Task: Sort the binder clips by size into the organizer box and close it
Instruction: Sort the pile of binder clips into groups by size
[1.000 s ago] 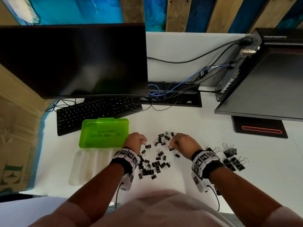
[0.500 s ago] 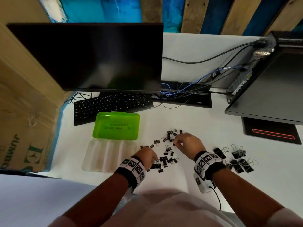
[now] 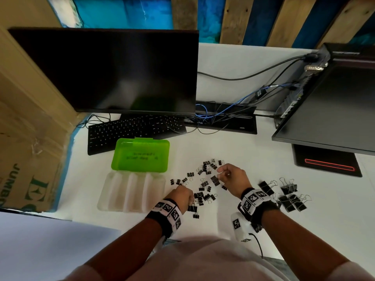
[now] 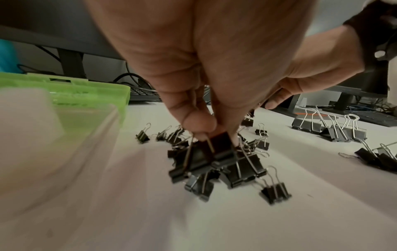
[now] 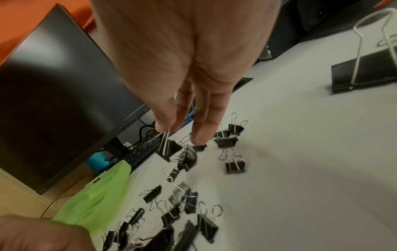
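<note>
Black binder clips (image 3: pixel 205 191) of small and medium size lie scattered mid-desk. A group of large clips (image 3: pixel 286 197) sits to the right. The organizer box lies open at the left: green lid (image 3: pixel 141 155) at the back, clear divided tray (image 3: pixel 113 191) in front. My left hand (image 3: pixel 183 196) reaches into the near part of the pile and pinches a medium clip (image 4: pixel 217 149) by its body and wire handle. My right hand (image 3: pixel 231 178) hovers over the far part, thumb and forefinger pinching the wire handles of a medium clip (image 5: pixel 167 149), which hangs off the desk.
A dark monitor (image 3: pixel 105 72) and black keyboard (image 3: pixel 132 130) stand behind the box. A second monitor (image 3: pixel 332 110) is at the right, with cables (image 3: pixel 223 112) between them. A cardboard box (image 3: pixel 24 138) borders the desk on the left.
My left hand pulled back toward me into the near clips and took hold of one. My right hand lifted a clip by its handles. The head view shifted right.
</note>
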